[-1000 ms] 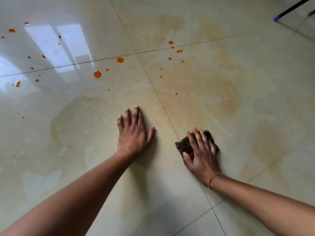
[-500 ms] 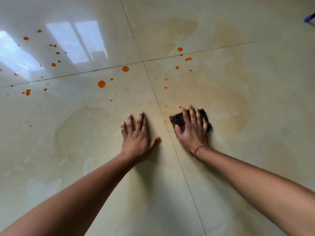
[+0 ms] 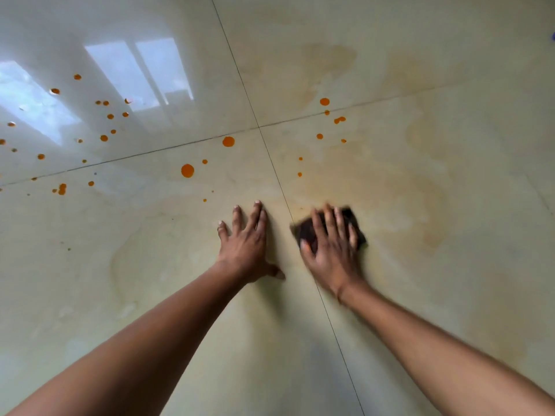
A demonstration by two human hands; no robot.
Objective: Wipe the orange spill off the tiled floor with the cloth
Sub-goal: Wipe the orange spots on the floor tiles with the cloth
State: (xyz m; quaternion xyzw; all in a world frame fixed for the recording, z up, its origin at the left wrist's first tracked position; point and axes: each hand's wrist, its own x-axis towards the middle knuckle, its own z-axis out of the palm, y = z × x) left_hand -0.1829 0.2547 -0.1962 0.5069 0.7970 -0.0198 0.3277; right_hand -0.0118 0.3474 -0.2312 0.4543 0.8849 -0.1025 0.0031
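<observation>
My right hand (image 3: 333,244) presses flat, fingers spread, on a small dark cloth (image 3: 309,232) on the glossy cream tiled floor (image 3: 450,295), just right of a grout line. The cloth shows around my fingers and is blurred with motion. My left hand (image 3: 244,244) lies flat on the tile beside it, fingers straight, holding nothing. Orange drops (image 3: 187,170) of the spill dot the floor beyond both hands, more of them at the far left (image 3: 103,138), and a few lie ahead of the cloth (image 3: 324,101). Pale orange smears (image 3: 429,205) stain the tiles to the right.
Grout lines cross just ahead of my hands (image 3: 259,127). A bright window reflection (image 3: 138,73) glares on the far left tile. A small blue object (image 3: 553,36) peeks in at the right edge.
My right hand pushed the cloth forward from near my body to beside my left hand, over one small drop by the grout line. The left hand stayed planted.
</observation>
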